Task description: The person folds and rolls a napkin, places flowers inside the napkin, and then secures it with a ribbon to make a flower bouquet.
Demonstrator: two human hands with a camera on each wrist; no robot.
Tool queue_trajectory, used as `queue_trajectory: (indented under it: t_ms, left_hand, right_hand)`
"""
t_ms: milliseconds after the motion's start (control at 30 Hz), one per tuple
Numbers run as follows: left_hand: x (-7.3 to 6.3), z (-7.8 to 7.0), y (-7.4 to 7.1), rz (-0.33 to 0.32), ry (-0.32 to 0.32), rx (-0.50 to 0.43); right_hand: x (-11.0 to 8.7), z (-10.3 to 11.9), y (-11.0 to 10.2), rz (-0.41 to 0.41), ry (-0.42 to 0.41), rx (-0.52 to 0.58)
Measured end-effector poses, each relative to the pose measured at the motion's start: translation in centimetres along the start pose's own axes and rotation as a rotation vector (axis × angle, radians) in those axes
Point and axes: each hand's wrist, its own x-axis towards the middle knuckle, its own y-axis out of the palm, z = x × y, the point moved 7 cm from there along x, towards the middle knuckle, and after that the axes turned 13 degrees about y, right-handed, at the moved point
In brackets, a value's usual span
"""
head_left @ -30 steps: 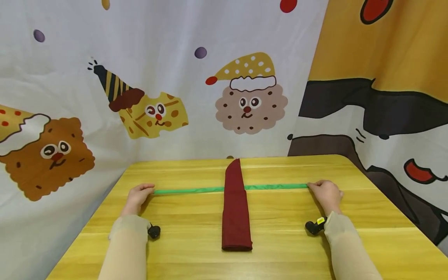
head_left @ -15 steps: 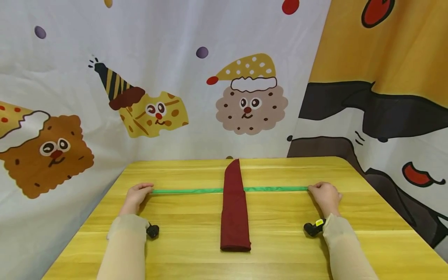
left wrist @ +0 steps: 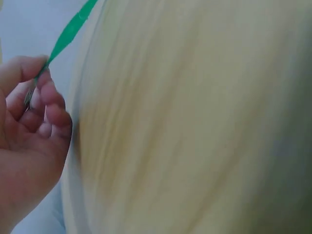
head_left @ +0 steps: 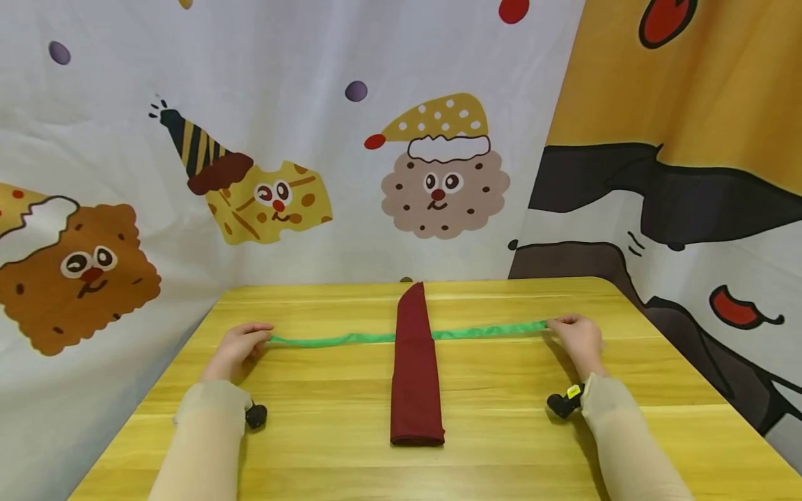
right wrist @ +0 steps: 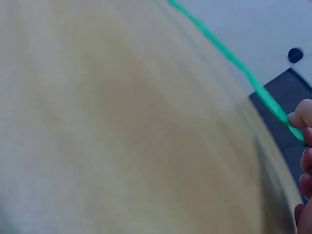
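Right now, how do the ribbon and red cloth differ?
The green ribbon is narrow; the red cloth is broader. The ribbon runs sideways; the cloth points away from the person. The left hand and right hand pinch the ribbon; neither touches the cloth. Both are elongated.

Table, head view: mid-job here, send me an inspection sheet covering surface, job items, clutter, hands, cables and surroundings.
Surface: table with wood-grain top.
Job's things: red cloth lying across the green ribbon.
Clutter: nothing seen.
Hands: left hand pinches one ribbon end, right hand the other.
Cables: nothing seen.
Surroundings: printed curtain behind the table.
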Motion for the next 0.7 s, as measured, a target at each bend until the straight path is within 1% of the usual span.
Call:
queue_trajectory:
  t_ms: [67, 200, 267, 333, 433, 500, 567, 700]
  left_hand:
    - [0.3, -0.7, -0.1, 0.051, 0.045, 0.067]
    - [0.9, -2.7, -0.3, 0.146, 0.144, 0.26]
    - [1.3, -3.8, -0.1, 0.18, 0.164, 0.285]
    - [1.7, -5.3, 0.6, 0.211, 0.197, 0.297]
    - [2.2, -7.6, 2.1, 0.246, 0.245, 0.298]
    - [2.5, -9.2, 3.4, 0.261, 0.268, 0.285]
    - [2.7, -10.7, 4.6, 0.272, 0.283, 0.269]
    - [3.2, -13.3, 7.4, 0.296, 0.312, 0.225]
  right_hand:
    - [0.2, 0.7, -0.2, 0.018, -0.005, 0.058]
    - [0.2, 2.7, -0.4, 0.053, -0.048, 0.146]
    - [0.1, 4.0, -0.4, 0.075, -0.072, 0.182]
    - [-0.1, 5.4, -0.5, 0.081, -0.098, 0.211]
    - [-0.6, 7.7, -0.4, 0.113, -0.141, 0.264]
    - [-1.0, 9.5, -0.1, 0.149, -0.185, 0.292]
    - [-1.5, 11.4, 0.7, 0.204, -0.234, 0.311]
    - [-2.9, 15.0, 2.3, 0.295, -0.327, 0.309]
